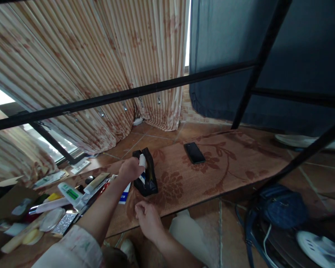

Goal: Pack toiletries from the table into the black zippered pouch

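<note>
My left hand (130, 169) is closed round a white tube (142, 160) with a rounded end. It holds the tube over the mouth of a black pouch (150, 186), which lies open on a patterned brown cloth (173, 201). Part of the tube is hidden by the fingers, and a white and blue piece shows just below it inside the pouch. My right hand (149, 220) rests near the cloth's front edge, its fingers curled together with nothing visible in them. Beside my left wrist lies a white and blue packet (124, 195).
A black phone (194, 153) lies right of the pouch. Toiletries, including a white and green tube (70, 194) and a glittery case (64, 222), crowd the left beside a cardboard box (13, 197). A dark metal bar (156, 86) crosses ahead. At lower right sits a blue bag (283, 206).
</note>
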A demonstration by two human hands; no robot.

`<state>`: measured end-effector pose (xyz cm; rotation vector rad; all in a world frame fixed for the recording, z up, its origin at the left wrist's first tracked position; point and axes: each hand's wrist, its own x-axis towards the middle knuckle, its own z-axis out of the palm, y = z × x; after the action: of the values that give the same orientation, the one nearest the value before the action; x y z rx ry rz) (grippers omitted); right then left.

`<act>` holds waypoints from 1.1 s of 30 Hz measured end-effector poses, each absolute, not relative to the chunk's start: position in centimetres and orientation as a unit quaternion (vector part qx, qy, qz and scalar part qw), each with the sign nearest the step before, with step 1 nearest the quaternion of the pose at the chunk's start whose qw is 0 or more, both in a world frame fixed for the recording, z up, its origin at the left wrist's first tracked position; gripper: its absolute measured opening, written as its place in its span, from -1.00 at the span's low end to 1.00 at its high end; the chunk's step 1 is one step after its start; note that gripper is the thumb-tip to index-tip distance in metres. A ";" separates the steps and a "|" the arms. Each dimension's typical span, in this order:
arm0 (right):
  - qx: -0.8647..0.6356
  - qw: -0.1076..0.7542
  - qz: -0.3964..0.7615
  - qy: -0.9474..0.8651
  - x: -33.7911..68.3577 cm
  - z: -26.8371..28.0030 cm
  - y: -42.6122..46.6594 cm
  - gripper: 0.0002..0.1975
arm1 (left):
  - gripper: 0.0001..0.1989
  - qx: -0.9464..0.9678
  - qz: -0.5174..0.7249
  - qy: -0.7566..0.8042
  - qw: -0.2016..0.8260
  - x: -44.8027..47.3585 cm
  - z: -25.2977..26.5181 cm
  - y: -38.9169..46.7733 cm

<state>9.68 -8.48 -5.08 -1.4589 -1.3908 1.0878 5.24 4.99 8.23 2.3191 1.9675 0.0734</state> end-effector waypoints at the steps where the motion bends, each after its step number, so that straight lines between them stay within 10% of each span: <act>1: -0.581 0.409 0.435 -0.554 9.8 -5.0 -8.5 -0.75 | -0.75 0.761 0.009 0.647 0.043 5.6 8.2 5.0; 20: -0.570 0.432 0.434 -0.548 11.2 -4.6 -8.5 -0.76 | -0.60 0.789 0.055 0.610 -0.047 7.0 9.2 2.4; 33: -0.570 0.466 0.423 -0.529 14.5 -5.1 -9.0 -0.71 | -0.54 0.601 0.400 0.622 0.304 -2.0 -1.8 1.3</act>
<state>14.52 -8.98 -5.14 -1.3992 -1.2978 1.0379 -1.98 1.33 -1.79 1.5920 1.6477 1.0584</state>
